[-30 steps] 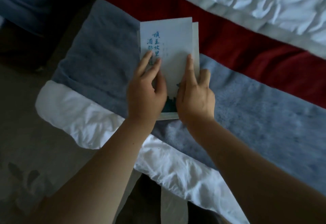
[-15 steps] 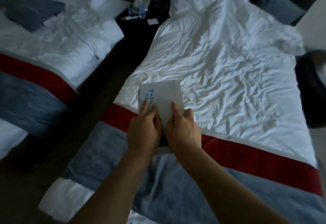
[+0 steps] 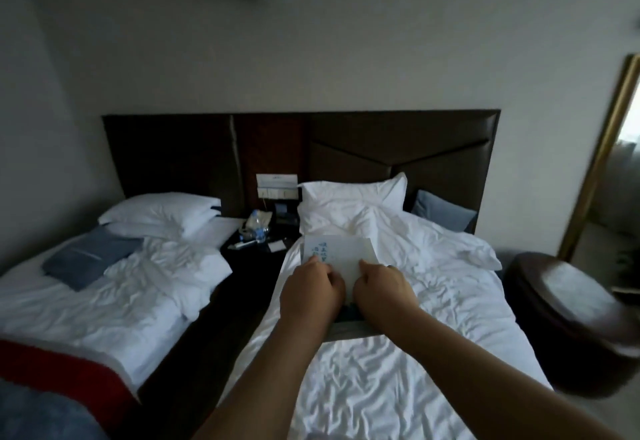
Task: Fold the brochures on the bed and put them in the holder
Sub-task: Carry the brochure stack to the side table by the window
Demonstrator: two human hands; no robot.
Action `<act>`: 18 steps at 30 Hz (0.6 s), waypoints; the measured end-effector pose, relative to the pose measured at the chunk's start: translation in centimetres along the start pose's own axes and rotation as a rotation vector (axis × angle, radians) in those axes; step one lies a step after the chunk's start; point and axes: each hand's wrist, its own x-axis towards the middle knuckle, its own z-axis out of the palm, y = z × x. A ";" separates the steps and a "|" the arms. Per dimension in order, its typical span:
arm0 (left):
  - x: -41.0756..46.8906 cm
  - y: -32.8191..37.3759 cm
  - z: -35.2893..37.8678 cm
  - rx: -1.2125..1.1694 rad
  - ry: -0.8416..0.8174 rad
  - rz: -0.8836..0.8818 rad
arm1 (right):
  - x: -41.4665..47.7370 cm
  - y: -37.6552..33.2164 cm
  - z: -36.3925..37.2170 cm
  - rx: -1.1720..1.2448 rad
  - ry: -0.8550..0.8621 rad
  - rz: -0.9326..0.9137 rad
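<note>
Both hands are gripping the brochure [image 3: 341, 253] mid-frame, held up over the right bed [image 3: 433, 353]: left hand [image 3: 311, 296] on its left edge, right hand [image 3: 382, 292] on its right. I'd keep the edges lined up and pinch the crease flat before letting go. Can't spot a holder anywhere; the nightstand [image 3: 256, 256] clutter is too small to read.

brochure [image 3: 341, 252] above bed [image 3: 398, 363] | nightstand [image 3: 254, 256] left of bed
</note>
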 end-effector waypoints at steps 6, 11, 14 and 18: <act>3.0 7.9 -9.0 0.026 0.049 0.044 | 1.1 -3.9 -10.5 0.017 0.069 -0.085; 4.1 12.3 -11.9 -0.001 0.034 0.005 | 1.3 -4.9 -15.6 -0.128 0.036 -0.105; 4.3 14.5 -12.0 -0.012 0.009 -0.009 | 1.8 -4.5 -17.5 -0.205 0.039 -0.084; 4.4 17.8 -10.8 0.010 -0.024 0.002 | 1.9 -2.3 -19.8 -0.198 0.065 -0.049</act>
